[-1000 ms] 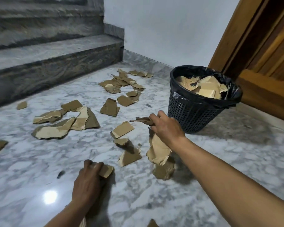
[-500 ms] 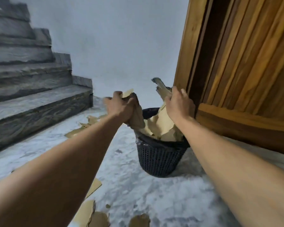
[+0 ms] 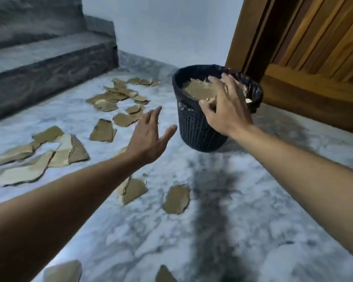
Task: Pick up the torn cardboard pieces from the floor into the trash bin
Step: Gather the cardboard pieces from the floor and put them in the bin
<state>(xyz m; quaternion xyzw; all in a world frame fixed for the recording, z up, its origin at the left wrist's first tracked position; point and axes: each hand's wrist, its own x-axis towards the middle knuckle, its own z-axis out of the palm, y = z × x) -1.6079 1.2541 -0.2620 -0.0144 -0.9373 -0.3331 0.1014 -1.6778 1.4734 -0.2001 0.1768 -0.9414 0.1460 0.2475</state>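
Head view: the trash bin [image 3: 198,129], black mesh with a dark liner [image 3: 255,92], is filled nearly to its rim with cardboard [image 3: 195,88]. Over the bin's mouth hangs the right hand [image 3: 226,110], fingers spread and loosely bent, gripping nothing (whether the fingertips touch the cardboard beneath, I cannot tell). Just left of the bin the left hand [image 3: 149,139] is in the air, fingers straight, empty. Torn cardboard pieces [image 3: 103,131] lie scattered on the marble floor [image 3: 263,200] to the left of the bin and in front of it. Farther left of the bin rises a stone step [image 3: 39,78]; behind it to the right stands a wooden door [image 3: 314,47].
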